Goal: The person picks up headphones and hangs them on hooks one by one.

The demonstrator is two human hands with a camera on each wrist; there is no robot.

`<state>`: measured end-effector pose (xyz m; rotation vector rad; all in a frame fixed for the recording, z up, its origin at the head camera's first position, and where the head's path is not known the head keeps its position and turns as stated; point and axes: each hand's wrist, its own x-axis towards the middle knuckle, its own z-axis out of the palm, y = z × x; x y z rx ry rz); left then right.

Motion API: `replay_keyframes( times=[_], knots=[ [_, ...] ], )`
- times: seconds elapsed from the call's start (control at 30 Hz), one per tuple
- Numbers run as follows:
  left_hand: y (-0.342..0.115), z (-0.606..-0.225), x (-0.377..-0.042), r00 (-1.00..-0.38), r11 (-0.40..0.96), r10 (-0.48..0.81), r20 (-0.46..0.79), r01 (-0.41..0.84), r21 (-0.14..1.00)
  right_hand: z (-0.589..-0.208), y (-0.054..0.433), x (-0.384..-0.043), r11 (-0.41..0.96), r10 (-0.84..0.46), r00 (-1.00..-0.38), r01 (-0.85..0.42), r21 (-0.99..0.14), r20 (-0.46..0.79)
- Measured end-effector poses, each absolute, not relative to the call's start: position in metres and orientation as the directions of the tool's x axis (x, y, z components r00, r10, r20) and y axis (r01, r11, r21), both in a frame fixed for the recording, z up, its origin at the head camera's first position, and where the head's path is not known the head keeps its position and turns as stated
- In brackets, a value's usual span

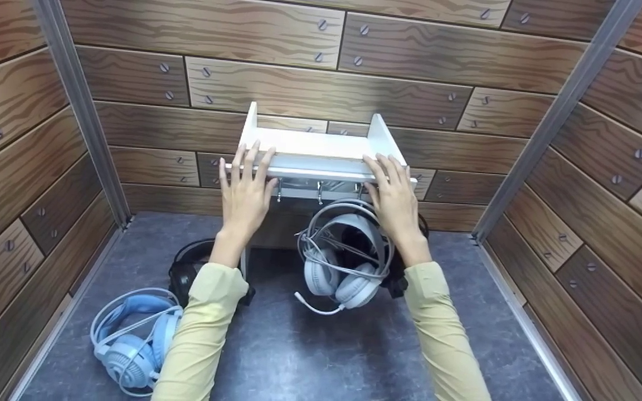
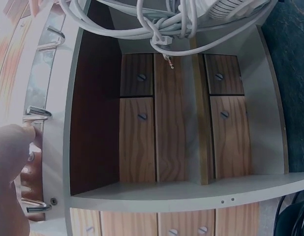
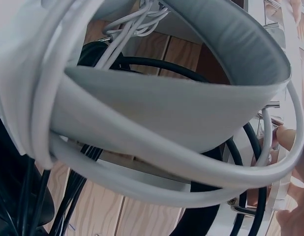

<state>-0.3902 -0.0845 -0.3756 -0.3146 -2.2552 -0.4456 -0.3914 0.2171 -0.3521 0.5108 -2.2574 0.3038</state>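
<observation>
Both hands hold the front edge of a white shelf rack (image 1: pixel 310 143) with metal hooks (image 1: pixel 320 192) below the edge. My left hand (image 1: pixel 246 197) is at the left end, fingers over the top and thumb (image 2: pixel 12 147) against the front by the hooks. At the right end, my right hand (image 1: pixel 396 206) lies the same way, its thumb (image 3: pixel 286 137) near a hook. A white headset (image 1: pixel 349 273) with a looped cable and boom mic hangs from the rack's right side. Dark headphones (image 1: pixel 423 225) show partly behind it, mostly hidden.
A light-blue headset (image 1: pixel 131 345) lies on the grey surface (image 1: pixel 298 356) at front left. Black headphones (image 1: pixel 184 273) sit left of the rack, partly covered by the left arm. Wood-pattern panels (image 1: pixel 276 83) enclose the back and sides, with metal posts (image 1: pixel 84 111) in the corners.
</observation>
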Motion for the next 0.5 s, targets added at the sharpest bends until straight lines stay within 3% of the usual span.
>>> replay_keyframes(
  times=[0.33,0.5],
  knots=[
    [-0.091,-0.358,-0.380,-0.734,0.863,0.166,0.659,0.431,0.263,-0.351,0.224,-0.392,0.883,-0.250,-0.613,-0.462,-0.084,0.750],
    [-0.106,-0.351,-0.362,-0.701,0.817,0.186,0.689,0.500,0.287,-0.352,0.218,-0.393,0.877,-0.256,-0.611,-0.472,-0.085,0.749]
  ],
)
